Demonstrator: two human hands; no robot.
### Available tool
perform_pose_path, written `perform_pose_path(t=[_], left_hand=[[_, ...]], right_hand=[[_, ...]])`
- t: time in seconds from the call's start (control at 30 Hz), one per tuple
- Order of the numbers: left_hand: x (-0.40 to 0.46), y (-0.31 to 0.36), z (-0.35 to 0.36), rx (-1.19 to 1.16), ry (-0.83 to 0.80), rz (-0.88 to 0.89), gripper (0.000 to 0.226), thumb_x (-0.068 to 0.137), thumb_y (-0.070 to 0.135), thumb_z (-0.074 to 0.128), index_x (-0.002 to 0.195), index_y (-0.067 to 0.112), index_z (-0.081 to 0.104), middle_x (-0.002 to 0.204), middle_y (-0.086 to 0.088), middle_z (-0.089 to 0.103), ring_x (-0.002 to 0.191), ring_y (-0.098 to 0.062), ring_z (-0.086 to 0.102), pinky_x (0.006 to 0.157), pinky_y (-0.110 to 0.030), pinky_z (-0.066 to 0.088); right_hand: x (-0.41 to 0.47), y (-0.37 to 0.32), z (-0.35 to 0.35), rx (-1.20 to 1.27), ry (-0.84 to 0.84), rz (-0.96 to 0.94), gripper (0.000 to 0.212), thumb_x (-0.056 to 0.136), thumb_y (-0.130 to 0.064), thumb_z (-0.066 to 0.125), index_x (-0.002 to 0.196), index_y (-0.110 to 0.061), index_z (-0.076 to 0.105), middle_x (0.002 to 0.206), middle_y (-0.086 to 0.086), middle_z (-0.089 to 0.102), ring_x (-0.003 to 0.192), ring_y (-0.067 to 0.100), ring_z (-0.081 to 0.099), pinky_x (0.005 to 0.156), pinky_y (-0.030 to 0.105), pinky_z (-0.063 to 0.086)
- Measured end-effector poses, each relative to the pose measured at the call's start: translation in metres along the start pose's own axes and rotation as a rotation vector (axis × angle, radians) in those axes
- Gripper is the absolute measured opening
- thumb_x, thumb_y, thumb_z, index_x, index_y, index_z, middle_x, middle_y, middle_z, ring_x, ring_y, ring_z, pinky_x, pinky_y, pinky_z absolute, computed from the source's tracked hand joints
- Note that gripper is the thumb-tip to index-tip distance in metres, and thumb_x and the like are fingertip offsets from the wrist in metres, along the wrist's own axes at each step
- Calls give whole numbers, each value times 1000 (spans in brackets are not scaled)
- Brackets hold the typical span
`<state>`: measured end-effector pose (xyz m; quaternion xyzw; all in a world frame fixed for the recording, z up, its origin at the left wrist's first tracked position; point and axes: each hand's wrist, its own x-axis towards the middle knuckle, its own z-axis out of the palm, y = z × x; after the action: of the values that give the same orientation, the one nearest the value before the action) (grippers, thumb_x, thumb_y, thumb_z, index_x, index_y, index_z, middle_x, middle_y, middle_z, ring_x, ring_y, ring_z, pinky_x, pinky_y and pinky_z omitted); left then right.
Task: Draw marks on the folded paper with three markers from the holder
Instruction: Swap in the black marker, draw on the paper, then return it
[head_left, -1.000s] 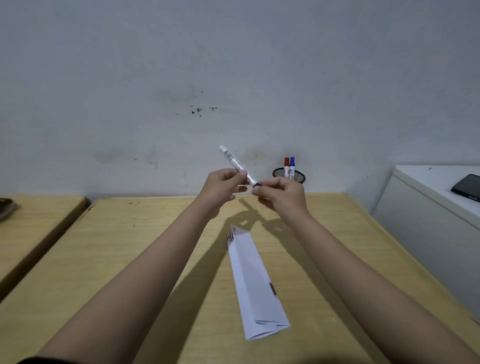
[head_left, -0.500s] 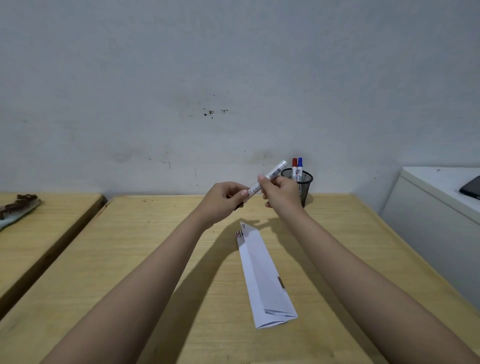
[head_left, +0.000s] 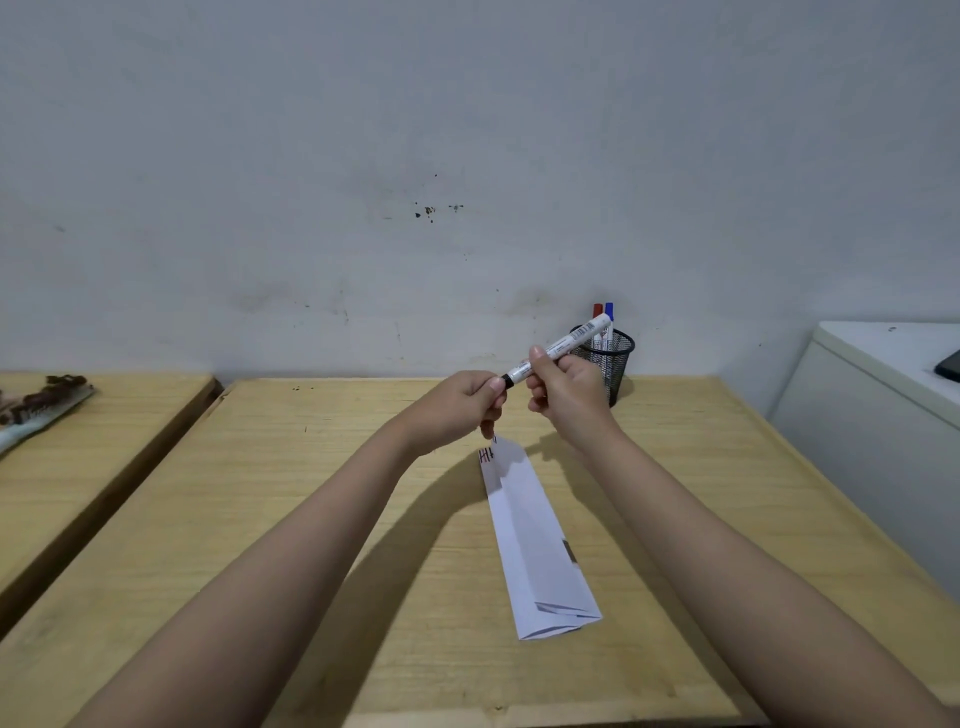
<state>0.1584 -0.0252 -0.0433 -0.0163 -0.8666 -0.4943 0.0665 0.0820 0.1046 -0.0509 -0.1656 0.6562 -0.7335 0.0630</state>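
A white marker (head_left: 566, 343) with a black end is held in the air over the table, tilted up to the right. My right hand (head_left: 569, 387) grips its barrel. My left hand (head_left: 462, 402) pinches the black end, which looks like the cap. Below the hands lies the folded white paper (head_left: 535, 535), long and narrow, with a few red and dark strokes at its far end. At the back right stands the black mesh holder (head_left: 613, 358) with a red marker (head_left: 597, 312) and a blue marker (head_left: 609, 310) upright in it.
The wooden table (head_left: 337, 519) meets a grey wall at the back. A second table (head_left: 78, 452) at the left carries a brown-and-white object (head_left: 36, 405). A white cabinet (head_left: 883, 415) at the right bears a dark phone (head_left: 948, 364).
The marker has been turned round: one second ago its white end pointed up to the left from my left hand, now it points up to the right from my right hand. Both hands sank slightly.
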Motion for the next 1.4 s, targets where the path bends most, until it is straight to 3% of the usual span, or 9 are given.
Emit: perform_pose_path(t=[0.17, 0.3, 0.53, 0.7, 0.87, 0.97, 1.17, 1.33, 1.4], left_hand=[[0, 1, -4, -76, -80, -39, 37, 101, 22, 29, 67, 15, 41, 57, 5, 35, 44, -4, 46, 67, -34, 36], [1, 6, -5, -90, -108, -71, 37, 101, 22, 28, 67, 15, 40, 60, 3, 33, 45, -7, 43, 63, -29, 36], [-19, -20, -10, -559, -232, -149, 31, 94, 31, 35, 69, 14, 38, 60, 5, 35, 50, -11, 40, 54, -21, 36], [-14, -27, 5, -93, 100, -187, 29, 99, 30, 29, 77, 16, 41, 78, 1, 48, 74, -17, 53, 67, -28, 35], [-10, -46, 28, 368, 160, -203, 39, 80, 48, 58, 100, 23, 37, 107, 11, 51, 102, -13, 45, 89, -36, 27], [-12, -55, 35, 398, 207, -162, 49, 74, 43, 67, 105, 23, 35, 112, 14, 52, 106, -12, 45, 84, -35, 21], [-6, -62, 32, 604, 286, -246, 22, 93, 30, 36, 93, 15, 52, 99, -2, 55, 103, -26, 50, 85, -40, 23], [5, -69, 19, 629, 314, -220, 19, 90, 14, 40, 89, 14, 59, 84, -3, 46, 102, -30, 51, 76, -34, 23], [13, -71, 13, 736, 256, -233, 28, 89, 12, 38, 106, 16, 59, 94, -7, 49, 105, -30, 51, 79, -36, 25]], right_hand=[[-1, 12, 12, 133, 86, 10, 32, 93, -23, 58, 63, -11, 58, 55, -2, 50, 46, 11, 44, 55, 31, 42], [-1, 17, 19, 155, 125, -25, 35, 94, -23, 57, 61, -12, 56, 53, 0, 46, 47, 13, 43, 54, 29, 43], [23, -2, -15, 447, 294, 34, 30, 98, -19, 48, 70, -14, 55, 58, 0, 39, 42, 4, 37, 47, 23, 33], [10, 8, -18, 137, 184, -19, 24, 93, -20, 57, 71, -10, 57, 60, 1, 47, 51, 9, 43, 47, 23, 42], [-8, 35, -15, 112, 285, 131, 13, 88, -16, 63, 75, -12, 62, 66, 2, 59, 53, 8, 55, 56, 33, 53], [-18, 48, -8, 103, 267, 208, 6, 84, -17, 64, 80, -13, 65, 67, 1, 62, 56, 9, 60, 62, 37, 57], [-30, 64, 2, 23, 247, 259, 5, 84, -17, 64, 82, -13, 65, 69, 4, 65, 61, 13, 61, 58, 32, 57], [-35, 73, 2, -63, 214, 230, 6, 83, -19, 64, 79, -15, 64, 71, 6, 70, 58, 14, 65, 73, 45, 61], [-35, 74, 2, -74, 210, 229, 6, 81, -21, 64, 77, -17, 64, 72, 5, 71, 60, 16, 66, 75, 48, 60]])
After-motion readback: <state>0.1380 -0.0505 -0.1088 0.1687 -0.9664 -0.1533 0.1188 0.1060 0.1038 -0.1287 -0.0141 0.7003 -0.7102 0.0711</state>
